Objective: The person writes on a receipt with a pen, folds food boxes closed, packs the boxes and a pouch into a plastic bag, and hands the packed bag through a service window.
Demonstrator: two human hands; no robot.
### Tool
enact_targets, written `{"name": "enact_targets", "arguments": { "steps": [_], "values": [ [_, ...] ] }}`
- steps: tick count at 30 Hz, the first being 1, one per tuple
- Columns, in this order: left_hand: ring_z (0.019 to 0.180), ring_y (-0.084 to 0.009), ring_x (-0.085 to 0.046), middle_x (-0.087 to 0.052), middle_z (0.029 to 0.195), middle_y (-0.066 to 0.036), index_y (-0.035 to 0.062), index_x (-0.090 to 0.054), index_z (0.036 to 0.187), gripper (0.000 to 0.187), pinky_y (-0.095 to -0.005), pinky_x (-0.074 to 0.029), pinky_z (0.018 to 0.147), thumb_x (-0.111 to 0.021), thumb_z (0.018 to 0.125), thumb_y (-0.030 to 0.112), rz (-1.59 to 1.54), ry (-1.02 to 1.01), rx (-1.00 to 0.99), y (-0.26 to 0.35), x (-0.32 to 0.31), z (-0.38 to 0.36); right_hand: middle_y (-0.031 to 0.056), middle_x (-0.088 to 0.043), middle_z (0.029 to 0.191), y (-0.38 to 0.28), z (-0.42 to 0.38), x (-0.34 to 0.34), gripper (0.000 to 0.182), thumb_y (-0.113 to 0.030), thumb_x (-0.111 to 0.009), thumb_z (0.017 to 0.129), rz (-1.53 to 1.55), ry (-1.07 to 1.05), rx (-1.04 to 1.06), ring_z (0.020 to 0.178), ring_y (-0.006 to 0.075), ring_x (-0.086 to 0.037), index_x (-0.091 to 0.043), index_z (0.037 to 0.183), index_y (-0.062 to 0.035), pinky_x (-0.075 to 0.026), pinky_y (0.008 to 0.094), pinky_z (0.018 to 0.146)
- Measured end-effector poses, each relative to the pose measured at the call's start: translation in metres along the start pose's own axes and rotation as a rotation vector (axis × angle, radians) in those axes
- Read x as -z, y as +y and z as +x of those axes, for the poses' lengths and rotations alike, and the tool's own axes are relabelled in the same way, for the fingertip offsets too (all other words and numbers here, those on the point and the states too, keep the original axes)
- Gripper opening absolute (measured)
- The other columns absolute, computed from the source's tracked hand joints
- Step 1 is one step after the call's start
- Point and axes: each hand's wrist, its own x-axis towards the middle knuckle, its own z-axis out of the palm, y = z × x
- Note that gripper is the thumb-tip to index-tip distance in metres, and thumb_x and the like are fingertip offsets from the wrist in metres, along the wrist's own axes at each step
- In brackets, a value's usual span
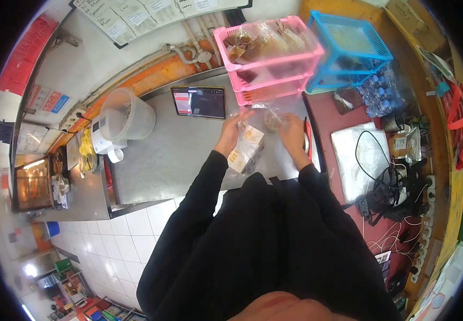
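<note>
1. Clear plastic bag (272,119) with something brown inside is what both hands are busy with in the head view; it is held just above the steel table (188,155), in front of the pink baskets (266,59).
2. Right hand (291,131) looks closed on the bag's right side, fingers curled round it.
3. Left hand (238,124) is at the bag's left edge with fingers together; whether it pinches the plastic or only touches it I cannot tell.
4. Just below the hands, a white paper bag (246,150) with orange print stands on the table, touching the left wrist.
5. Progress, as I judge it: the clear bag is not yet inside the paper bag, and more filled bags sit in the upper pink basket.
6. Further off on the table: a tablet (199,101) propped near the wall, and a large clear jug (127,115) at the left. A blue basket (349,45) stands right of the pink ones.
</note>
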Motion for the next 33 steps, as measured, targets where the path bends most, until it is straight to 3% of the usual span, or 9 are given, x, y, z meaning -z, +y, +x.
{"name": "enact_targets", "arguments": {
  "steps": [1,3,6,8,12,21,24,26,33],
  "values": [
    [0.093,-0.0144,-0.059,-0.070,0.098,-0.009,0.0011,-0.067,0.103,0.030,-0.0303,-0.043,0.075,-0.062,0.091,0.028,0.240,0.065,-0.010,-0.006,-0.004,0.011,0.0177,-0.065,0.101,0.011,-0.001,0.000,0.031,-0.018,-0.067,0.083,-0.001,0.004,0.002,0.099,0.0341,-0.062,-0.061,0.110,-0.0037,-0.050,0.0433,0.085],
    [0.090,-0.0192,-0.065,-0.072,0.095,-0.011,0.0005,-0.065,0.102,0.032,-0.0317,-0.045,0.070,-0.068,0.088,0.030,0.482,0.123,-0.024,-0.025,-0.008,0.038,0.0195,-0.067,0.099,0.029,-0.003,-0.003,0.029,-0.020,-0.067,0.083,-0.190,-0.142,-0.371,0.098,0.0370,-0.064,-0.064,0.107,-0.0052,-0.052,0.0453,0.082],
    [0.082,-0.0243,-0.069,-0.073,0.087,-0.012,0.0034,-0.072,0.086,0.038,-0.0350,-0.049,0.065,-0.076,0.077,0.040,0.999,0.230,-0.086,-0.057,-0.003,0.074,0.0201,-0.069,0.093,0.042,-0.003,-0.009,0.024,-0.022,-0.067,0.082,-0.133,-0.312,-0.496,0.091,0.0376,-0.067,-0.067,0.099,-0.0046,-0.053,0.0465,0.078],
    [0.079,-0.0292,-0.070,-0.072,0.082,-0.014,0.0068,-0.074,0.074,0.040,-0.0383,-0.051,0.066,-0.077,0.069,0.046,1.284,0.390,-0.146,-0.065,-0.010,0.085,0.0175,-0.069,0.076,0.048,-0.008,-0.016,0.017,-0.018,-0.069,0.078,-0.072,-0.117,-0.381,0.074,0.0352,-0.069,-0.070,0.086,-0.0033,-0.054,0.0436,0.067],
    [0.085,-0.0343,-0.068,-0.072,0.083,-0.014,0.0117,-0.074,0.077,0.043,-0.0480,-0.045,0.083,-0.076,0.066,0.053,1.354,0.464,-0.091,-0.075,-0.028,0.088,0.0157,-0.069,0.075,0.046,-0.011,-0.009,0.013,-0.015,-0.067,0.080,0.088,-0.079,-0.418,0.070,0.0285,-0.069,-0.070,0.085,-0.0039,-0.053,0.0377,0.066],
    [0.086,-0.0321,-0.067,-0.071,0.080,-0.012,0.0120,-0.072,0.077,0.047,-0.0521,-0.031,0.091,-0.072,0.068,0.058,1.642,0.312,-0.124,-0.087,-0.037,0.085,0.0150,-0.067,0.082,0.039,-0.009,0.013,0.012,-0.009,-0.064,0.079,0.314,-0.189,-0.266,0.072,0.0258,-0.065,-0.069,0.089,-0.0049,-0.052,0.0358,0.069],
    [0.088,-0.0307,-0.066,-0.072,0.085,-0.011,0.0129,-0.075,0.085,0.044,-0.0552,-0.027,0.091,-0.069,0.073,0.054,1.742,0.209,-0.241,-0.093,-0.043,0.077,0.0066,-0.060,0.072,0.043,-0.009,0.003,0.013,-0.012,-0.058,0.085,0.474,-0.179,-0.302,0.066,0.0145,-0.057,-0.067,0.090,-0.0034,-0.046,0.0299,0.064],
    [0.090,-0.0295,-0.066,-0.072,0.088,-0.011,0.0134,-0.075,0.089,0.042,-0.0559,-0.027,0.092,-0.069,0.074,0.052,1.787,0.191,-0.196,-0.096,-0.047,0.070,0.0019,-0.056,0.070,0.048,-0.007,-0.005,0.012,-0.010,-0.053,0.087,0.819,-0.248,-0.500,0.066,0.0103,-0.054,-0.064,0.088,-0.0033,-0.045,0.0275,0.062],
    [0.093,-0.0271,-0.067,-0.072,0.090,-0.010,0.0172,-0.077,0.095,0.034,-0.0585,-0.025,0.096,-0.070,0.073,0.042,1.706,0.185,-0.315,-0.104,-0.030,0.048,0.0021,-0.058,0.068,0.060,-0.022,-0.009,0.013,-0.011,-0.052,0.090,1.097,-0.329,-0.729,0.055,0.0109,-0.056,-0.064,0.086,-0.0054,-0.049,0.0258,0.054]
  ]
}}
